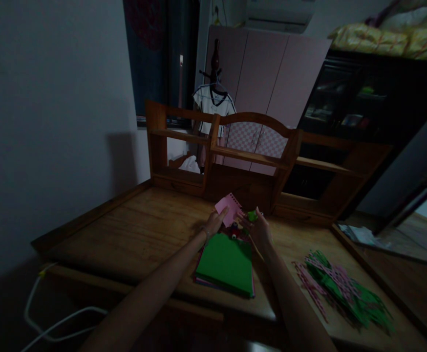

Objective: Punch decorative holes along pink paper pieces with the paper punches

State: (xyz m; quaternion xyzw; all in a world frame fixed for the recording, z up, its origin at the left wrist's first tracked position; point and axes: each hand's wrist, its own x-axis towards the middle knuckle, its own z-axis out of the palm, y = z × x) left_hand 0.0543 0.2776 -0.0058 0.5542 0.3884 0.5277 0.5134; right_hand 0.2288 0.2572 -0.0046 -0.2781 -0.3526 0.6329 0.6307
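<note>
My left hand [215, 222] pinches a piece of pink paper [228, 208] with a row of small notches or holes along its upper right edge. Close beside it, my right hand [259, 232] has a small bright green object [252, 215] at its fingers; its kind is too dim and small to make out. Between the hands, a small red object [234, 231] with a pale round spot sits at the far edge of a stack of coloured sheets [226, 264], green on top. My right fingertips reach toward the pink paper; contact is unclear.
Green and pink patterned paper strips [341, 288] lie in a heap on the right of the wooden desk [136, 234]. A wooden shelf unit [250, 156] rises along the back. A white cable [30, 303] hangs at the lower left.
</note>
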